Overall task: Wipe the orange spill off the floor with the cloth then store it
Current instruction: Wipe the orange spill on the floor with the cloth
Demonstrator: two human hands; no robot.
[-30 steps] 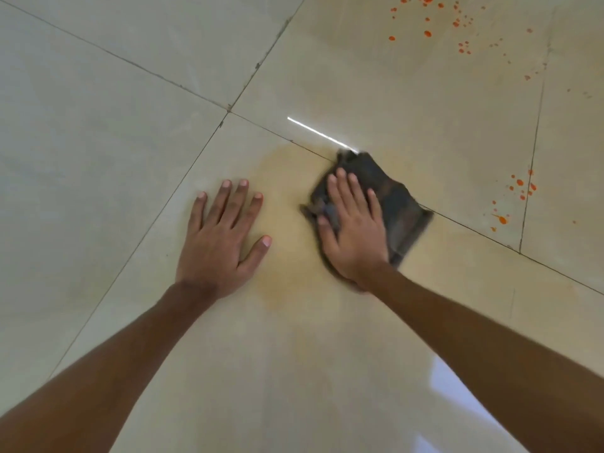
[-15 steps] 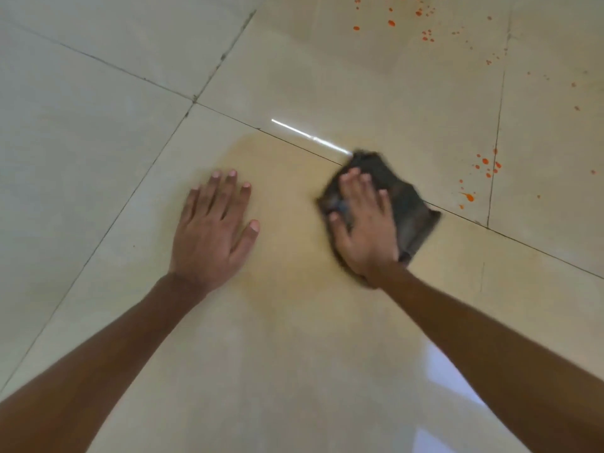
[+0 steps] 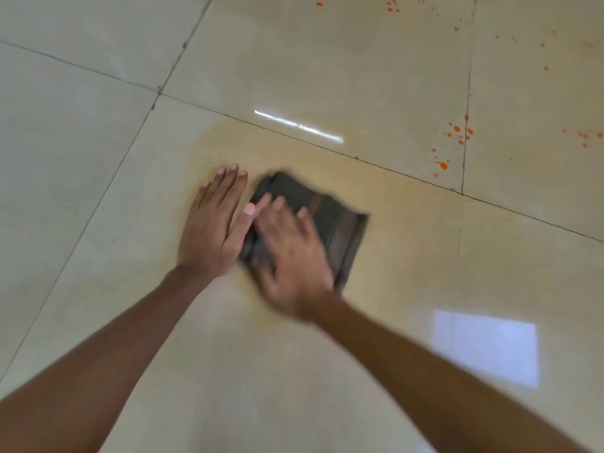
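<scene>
A dark folded cloth (image 3: 330,217) lies flat on the beige tiled floor (image 3: 98,158). My right hand (image 3: 291,253) presses down on its near left part with straight fingers, blurred by motion. My left hand (image 3: 212,227) rests flat on the floor right beside it, its thumb at the cloth's left edge. A faint yellowish damp smear (image 3: 408,230) spreads around the cloth. Orange droplets (image 3: 456,138) dot the tile seam at the upper right, and more orange specks (image 3: 392,6) lie along the top edge.
Grout lines cross the floor diagonally. Further orange specks (image 3: 585,137) sit at the far right edge. A bright window reflection (image 3: 483,348) shines on the tile at the lower right.
My right hand has slid the cloth left and toward me, up against my left hand. The view has shifted, so the orange droplets now sit further right.
</scene>
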